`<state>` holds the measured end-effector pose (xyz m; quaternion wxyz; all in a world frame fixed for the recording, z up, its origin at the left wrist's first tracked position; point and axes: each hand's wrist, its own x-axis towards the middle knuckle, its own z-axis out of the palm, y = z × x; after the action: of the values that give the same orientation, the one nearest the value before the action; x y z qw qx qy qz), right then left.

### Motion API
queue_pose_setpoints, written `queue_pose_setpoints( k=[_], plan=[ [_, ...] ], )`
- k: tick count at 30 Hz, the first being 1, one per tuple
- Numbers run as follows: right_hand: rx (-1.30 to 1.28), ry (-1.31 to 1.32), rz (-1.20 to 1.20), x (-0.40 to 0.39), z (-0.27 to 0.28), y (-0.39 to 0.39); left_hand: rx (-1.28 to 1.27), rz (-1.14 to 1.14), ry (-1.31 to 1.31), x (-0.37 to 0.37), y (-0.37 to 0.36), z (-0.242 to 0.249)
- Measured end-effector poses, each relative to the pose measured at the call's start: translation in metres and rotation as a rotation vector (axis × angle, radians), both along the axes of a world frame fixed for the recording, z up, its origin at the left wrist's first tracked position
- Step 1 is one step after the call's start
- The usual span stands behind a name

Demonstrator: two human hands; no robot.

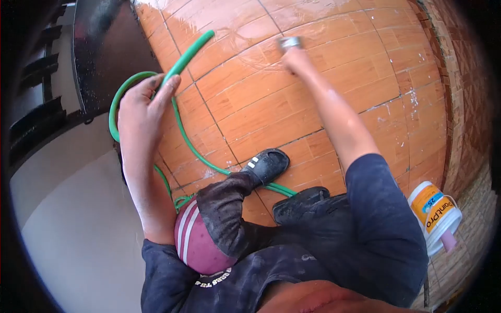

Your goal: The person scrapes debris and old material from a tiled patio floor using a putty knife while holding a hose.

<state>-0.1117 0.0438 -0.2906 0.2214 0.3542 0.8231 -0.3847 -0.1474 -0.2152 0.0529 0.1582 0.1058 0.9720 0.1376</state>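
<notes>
My left hand [143, 104] is closed round a green hose [189, 53], whose open end points up and to the right over the tiles. From the hand the hose loops left and runs down across the floor, passing under my sandalled foot. Farther forward, my right hand [296, 60] grips a small tool [290, 44] with a pale, metallic-looking body. The tool is smeared by motion, so its kind is unclear. It is at the wet orange tiled floor [250, 112], where water shines around it.
A white PaintPro bucket [433, 211] with something pink at its rim stands at the right. A dark panel [102, 52] and a grey wall [78, 208] lie on the left. A brown tiled wall [467, 68] curves along the right. Black sandals [270, 166] are on my feet.
</notes>
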Motion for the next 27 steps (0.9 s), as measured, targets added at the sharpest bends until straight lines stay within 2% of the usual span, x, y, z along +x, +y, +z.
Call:
queue_pose_setpoints(
  k=[2, 5, 6, 7, 9, 10, 12, 13, 15, 18, 19, 20, 21, 22, 23, 25, 26, 27],
  plan=[
    [-0.079, -0.160, 0.289, 0.006, 0.033, -0.068, 0.108, 0.031, 0.035, -0.005, -0.008, -0.001],
    [-0.129, -0.080, 0.300, -0.017, 0.036, -0.095, 0.145, 0.098, 0.034, -0.005, -0.013, 0.003],
    [-0.113, -0.044, 0.363, -0.044, 0.006, -0.088, 0.176, 0.121, 0.021, -0.003, -0.016, 0.003],
    [0.041, 0.036, 0.313, -0.064, 0.008, -0.080, 0.199, 0.110, 0.028, 0.000, -0.020, 0.002],
    [0.055, 0.043, 0.264, -0.123, -0.027, -0.066, 0.195, 0.102, 0.044, 0.004, -0.033, -0.003],
    [-0.037, -0.012, 0.263, -0.144, -0.025, -0.062, 0.200, 0.087, 0.060, 0.004, -0.038, -0.004],
    [0.061, 0.093, 0.259, -0.148, -0.012, -0.076, 0.196, 0.129, 0.073, 0.008, -0.045, 0.001],
    [0.053, 0.087, 0.266, -0.139, -0.011, -0.085, 0.228, 0.141, 0.077, 0.009, -0.047, 0.004],
    [0.035, -0.053, 0.474, -0.109, 0.002, -0.109, 0.253, 0.171, 0.064, 0.009, -0.050, 0.008],
    [0.074, -0.013, 0.500, -0.090, -0.059, -0.131, 0.309, 0.061, 0.106, 0.005, -0.059, -0.003],
    [0.033, -0.058, 0.545, -0.087, -0.048, -0.130, 0.289, -0.067, 0.146, 0.002, -0.067, -0.006],
    [-0.016, -0.007, 0.441, -0.085, -0.020, -0.126, 0.223, -0.099, 0.151, 0.002, -0.070, -0.005],
    [-0.052, 0.056, 0.332, -0.083, 0.016, -0.123, 0.272, -0.050, 0.109, 0.006, -0.075, -0.005],
    [-0.080, 0.133, 0.210, -0.080, 0.034, -0.121, 0.328, -0.010, 0.089, 0.008, -0.078, -0.007],
    [-0.099, 0.132, 0.235, -0.070, 0.028, -0.136, 0.310, 0.015, 0.090, 0.008, -0.077, -0.010],
    [-0.063, 0.040, 0.505, -0.015, 0.012, -0.168, 0.517, -0.038, 0.202, 0.015, -0.065, -0.013],
    [0.054, 0.126, 0.603, 0.030, -0.001, -0.193, 0.510, -0.026, 0.189, 0.019, -0.059, -0.006],
    [0.046, 0.191, 0.547, 0.076, -0.001, -0.220, 0.410, 0.013, 0.151, 0.027, -0.050, 0.008]
  ],
)
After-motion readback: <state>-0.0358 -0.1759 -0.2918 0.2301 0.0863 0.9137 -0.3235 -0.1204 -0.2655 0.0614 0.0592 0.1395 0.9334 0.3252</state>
